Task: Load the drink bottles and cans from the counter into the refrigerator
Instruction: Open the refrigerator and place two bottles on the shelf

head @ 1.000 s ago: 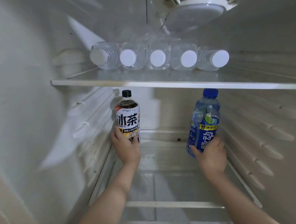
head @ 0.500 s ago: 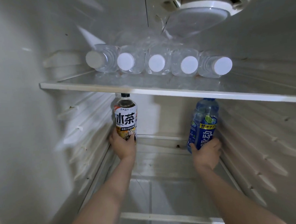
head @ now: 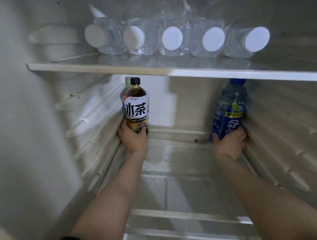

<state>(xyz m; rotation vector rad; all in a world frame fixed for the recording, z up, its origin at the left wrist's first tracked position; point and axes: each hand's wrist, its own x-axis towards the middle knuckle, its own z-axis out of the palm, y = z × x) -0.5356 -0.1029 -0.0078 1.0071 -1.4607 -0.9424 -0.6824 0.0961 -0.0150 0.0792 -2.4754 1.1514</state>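
Observation:
Both my arms reach deep into the open refrigerator, under its upper shelf (head: 114, 68). My left hand (head: 132, 138) grips the base of a dark tea bottle (head: 136, 106) with a black cap and a white label, upright at the back left of the lower glass shelf (head: 178, 155). My right hand (head: 229, 143) grips the bottom of a blue drink bottle (head: 228, 110) with a blue cap, tilted slightly right near the right wall. Whether either bottle rests on the shelf is hidden by my hands.
Several clear water bottles (head: 171, 39) with white caps lie side by side on the upper shelf, caps toward me. Ribbed rails line the left wall (head: 84, 122) and the right wall (head: 287, 149). A white bar (head: 186, 216) crosses below the lower shelf's front.
Both hands have pushed their bottles farther back into the fridge. The blue bottle has shifted closer to the right wall. The view has moved in closer.

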